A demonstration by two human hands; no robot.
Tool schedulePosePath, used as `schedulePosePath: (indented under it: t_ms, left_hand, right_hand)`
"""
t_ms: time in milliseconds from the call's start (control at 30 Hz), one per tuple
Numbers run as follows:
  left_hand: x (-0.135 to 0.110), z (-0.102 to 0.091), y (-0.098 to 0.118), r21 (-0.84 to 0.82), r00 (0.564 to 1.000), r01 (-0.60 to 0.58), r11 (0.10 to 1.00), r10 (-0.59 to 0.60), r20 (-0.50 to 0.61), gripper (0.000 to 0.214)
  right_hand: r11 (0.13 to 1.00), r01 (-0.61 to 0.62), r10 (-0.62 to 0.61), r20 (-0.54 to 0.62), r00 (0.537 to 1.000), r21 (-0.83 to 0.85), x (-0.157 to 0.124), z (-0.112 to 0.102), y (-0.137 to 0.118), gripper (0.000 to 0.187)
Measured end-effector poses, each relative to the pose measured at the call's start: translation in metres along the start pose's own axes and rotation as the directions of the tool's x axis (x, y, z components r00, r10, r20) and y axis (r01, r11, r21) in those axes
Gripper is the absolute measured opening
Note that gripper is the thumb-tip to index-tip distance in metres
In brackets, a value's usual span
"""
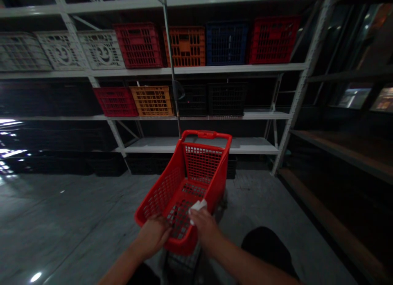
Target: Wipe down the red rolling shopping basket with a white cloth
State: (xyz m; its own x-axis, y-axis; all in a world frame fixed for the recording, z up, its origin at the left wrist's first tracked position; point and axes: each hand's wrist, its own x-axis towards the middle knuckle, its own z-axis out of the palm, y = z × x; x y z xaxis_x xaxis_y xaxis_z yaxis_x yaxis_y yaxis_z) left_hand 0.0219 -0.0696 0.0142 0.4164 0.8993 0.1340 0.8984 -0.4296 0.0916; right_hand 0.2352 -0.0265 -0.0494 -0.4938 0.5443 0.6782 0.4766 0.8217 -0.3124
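Note:
A red plastic shopping cart (pixel 166 187) stands right in front of me, its handle at the far end and its near end close to my body. My left hand (pixel 156 231) is closed over the near left part of the cart's rim, its fingertips curled to the inside. On the near right rim, my right hand (pixel 205 224) grips a crumpled white cloth (pixel 198 206), possibly a paper wipe, pressed against the plastic. Part of the cloth is hidden under the fingers. Through the basket's mesh floor, dark ground shows.
Behind the cart rises a metal rack with white shelves (pixel 254 145). Red, orange crates (pixel 184 46), a blue crate (pixel 226 43) and white crates (pixel 101 50) sit on it. A dark shelf unit (pixel 344 150) runs along the right. Grey floor (pixel 92 219) extends left.

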Motion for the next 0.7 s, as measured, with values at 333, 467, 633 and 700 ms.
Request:
schedulePosePath:
  t_ms: [333,467,633,700]
  left_hand:
    - [0.018,0.039,0.056,-0.302,0.819,0.317,0.899,-0.420,-0.390,0.065]
    - [0.030,0.031,0.063,-0.086,0.868,0.481,0.873,-0.487,-0.096,0.063]
    - [0.032,0.028,0.069,0.140,0.900,0.430,0.892,-0.436,0.013,0.059]
    - [0.030,0.029,0.067,0.155,0.906,0.419,0.895,-0.423,-0.003,0.057]
  right_hand:
    - [0.989,0.130,-0.140,0.196,0.970,0.063,0.003,0.001,-0.027,0.037]
    - [0.995,0.103,-0.098,0.161,0.982,-0.018,0.022,-0.009,0.012,0.039]
    - [0.985,-0.113,0.127,0.108,0.986,-0.132,0.073,-0.047,0.099,0.037]
    - [0.967,-0.199,0.210,0.055,0.976,-0.160,0.095,-0.063,0.125,0.038]
